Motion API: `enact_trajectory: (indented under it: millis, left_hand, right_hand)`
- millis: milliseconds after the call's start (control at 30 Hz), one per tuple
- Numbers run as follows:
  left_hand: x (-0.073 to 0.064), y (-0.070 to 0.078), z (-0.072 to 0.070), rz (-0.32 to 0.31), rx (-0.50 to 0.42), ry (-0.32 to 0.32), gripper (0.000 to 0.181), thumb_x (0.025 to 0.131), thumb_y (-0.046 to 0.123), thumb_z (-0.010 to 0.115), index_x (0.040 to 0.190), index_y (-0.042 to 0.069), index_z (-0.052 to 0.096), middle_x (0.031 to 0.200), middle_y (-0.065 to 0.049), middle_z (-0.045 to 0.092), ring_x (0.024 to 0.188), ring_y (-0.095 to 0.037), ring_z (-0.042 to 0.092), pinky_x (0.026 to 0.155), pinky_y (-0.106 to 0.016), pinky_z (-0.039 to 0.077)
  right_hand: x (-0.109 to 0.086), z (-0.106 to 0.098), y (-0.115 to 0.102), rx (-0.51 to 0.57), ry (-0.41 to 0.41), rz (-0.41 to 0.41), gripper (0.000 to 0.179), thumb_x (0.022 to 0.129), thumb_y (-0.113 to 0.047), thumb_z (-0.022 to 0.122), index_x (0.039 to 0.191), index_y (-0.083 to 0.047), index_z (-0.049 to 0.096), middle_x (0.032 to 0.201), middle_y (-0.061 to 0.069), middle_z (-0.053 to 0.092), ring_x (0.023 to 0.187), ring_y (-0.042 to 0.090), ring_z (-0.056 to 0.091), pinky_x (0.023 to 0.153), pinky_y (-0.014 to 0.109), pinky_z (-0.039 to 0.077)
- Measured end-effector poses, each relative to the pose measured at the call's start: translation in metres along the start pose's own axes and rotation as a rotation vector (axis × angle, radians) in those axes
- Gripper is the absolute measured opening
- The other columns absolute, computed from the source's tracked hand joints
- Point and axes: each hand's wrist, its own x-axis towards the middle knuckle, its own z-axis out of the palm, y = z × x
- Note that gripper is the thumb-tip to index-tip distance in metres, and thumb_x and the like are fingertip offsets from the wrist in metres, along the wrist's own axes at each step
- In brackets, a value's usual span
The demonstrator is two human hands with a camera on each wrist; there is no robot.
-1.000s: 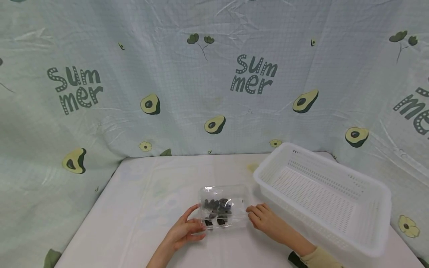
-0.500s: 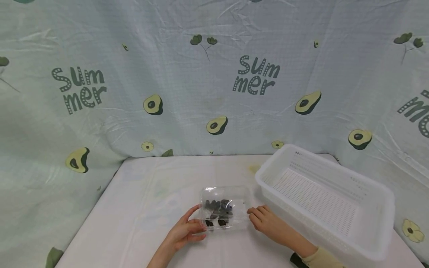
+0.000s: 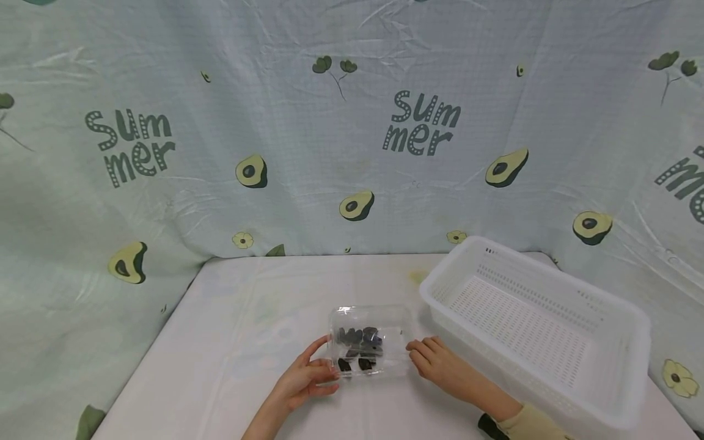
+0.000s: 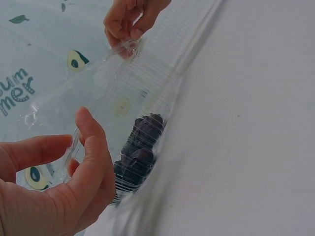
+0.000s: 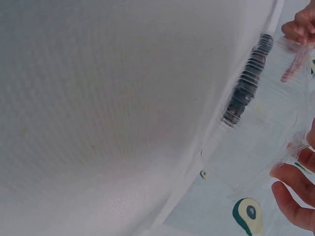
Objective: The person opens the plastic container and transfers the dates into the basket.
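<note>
One clear ribbed plastic box (image 3: 393,343), holding dark pieces (image 3: 354,337) too overlapped to count, sits near the table's (image 3: 247,318) middle, seemingly being steadied, the left hand (image 3: 301,380) and right hand (image 3: 440,365) each pinching an edge, the next move calling for even grip, left of one white perforated basket (image 3: 506,365).

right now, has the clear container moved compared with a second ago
No, no visible shift either way: in the head view the clear container keeps its place below the middle avocado print.
</note>
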Motion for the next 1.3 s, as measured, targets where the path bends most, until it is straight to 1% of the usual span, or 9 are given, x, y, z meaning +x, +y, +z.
enact_trajectory:
  millis: [233, 467, 600, 733, 867, 1067, 1200, 1300]
  left_hand:
    - [0.001, 0.000, -0.001, 0.003, -0.003, -0.002, 0.072, 0.087, 0.000, 0.052, 0.144, 0.013, 0.010, 0.078, 0.004, 0.051, 0.079, -0.013, 0.060, 0.071, -0.032, 0.052]
    - [0.000, 0.001, -0.001, 0.009, -0.006, -0.008, 0.071, 0.087, -0.001, 0.050, 0.144, 0.013, 0.010, 0.078, 0.004, 0.050, 0.077, -0.012, 0.060, 0.070, -0.031, 0.052]
    - [0.000, 0.001, -0.001, 0.011, 0.000, -0.008, 0.070, 0.087, -0.001, 0.050, 0.144, 0.013, 0.011, 0.078, 0.004, 0.049, 0.077, -0.011, 0.060, 0.070, -0.031, 0.052]
    - [0.000, 0.001, -0.001, 0.004, 0.002, -0.014, 0.071, 0.088, 0.000, 0.050, 0.144, 0.013, 0.008, 0.079, 0.003, 0.050, 0.078, -0.012, 0.060, 0.071, -0.031, 0.052]
    - [0.000, 0.002, -0.001, -0.006, 0.002, -0.016, 0.072, 0.088, 0.000, 0.049, 0.144, 0.011, 0.005, 0.079, 0.003, 0.050, 0.079, -0.012, 0.061, 0.071, -0.031, 0.052]
    - [-0.001, 0.002, -0.001, -0.005, 0.012, -0.019, 0.074, 0.088, 0.001, 0.051, 0.143, 0.009, 0.003, 0.079, 0.003, 0.051, 0.080, -0.012, 0.061, 0.072, -0.031, 0.052]
    - [0.000, 0.002, -0.001, -0.005, 0.019, -0.018, 0.074, 0.087, 0.001, 0.053, 0.143, 0.010, 0.005, 0.079, 0.003, 0.052, 0.081, -0.012, 0.061, 0.072, -0.031, 0.052]
    - [0.000, 0.003, -0.001, -0.010, 0.022, -0.020, 0.073, 0.087, 0.001, 0.052, 0.144, 0.010, 0.007, 0.081, 0.003, 0.052, 0.081, -0.011, 0.061, 0.071, -0.030, 0.052]
  right_hand:
    - [0.000, 0.001, 0.002, -0.012, 0.014, -0.011, 0.034, 0.094, -0.011, 0.017, 0.089, -0.007, 0.050, 0.096, 0.002, 0.053, 0.077, 0.014, 0.045, 0.069, 0.025, 0.037]
    - [-0.001, 0.001, 0.004, 0.055, 0.039, 0.012, 0.036, 0.095, -0.013, 0.019, 0.092, -0.004, 0.054, 0.093, 0.001, 0.056, 0.079, 0.012, 0.051, 0.072, 0.023, 0.040]
    - [-0.001, 0.001, 0.004, 0.062, 0.037, 0.008, 0.035, 0.096, -0.013, 0.020, 0.092, -0.005, 0.054, 0.094, 0.000, 0.056, 0.079, 0.011, 0.050, 0.073, 0.024, 0.040]
    - [0.002, -0.001, 0.006, 0.054, 0.043, 0.022, 0.031, 0.095, -0.013, 0.022, 0.089, -0.007, 0.052, 0.095, 0.000, 0.056, 0.079, 0.012, 0.051, 0.075, 0.026, 0.041]
    - [0.007, -0.005, 0.010, 0.055, 0.074, 0.036, 0.028, 0.094, -0.012, 0.024, 0.086, -0.007, 0.051, 0.096, 0.001, 0.057, 0.080, 0.014, 0.052, 0.075, 0.028, 0.041]
    - [0.015, -0.010, 0.017, 0.091, 0.117, 0.076, 0.027, 0.095, -0.015, 0.028, 0.084, -0.008, 0.052, 0.097, 0.002, 0.059, 0.079, 0.014, 0.054, 0.076, 0.029, 0.042]
    - [0.020, -0.012, 0.021, 0.161, 0.165, 0.138, 0.027, 0.096, -0.019, 0.033, 0.083, -0.007, 0.055, 0.097, 0.003, 0.060, 0.084, 0.015, 0.056, 0.075, 0.028, 0.041]
    - [0.024, -0.012, 0.024, 0.189, 0.203, 0.187, 0.028, 0.096, -0.021, 0.037, 0.084, -0.006, 0.057, 0.097, 0.004, 0.061, 0.085, 0.016, 0.057, 0.073, 0.027, 0.042]
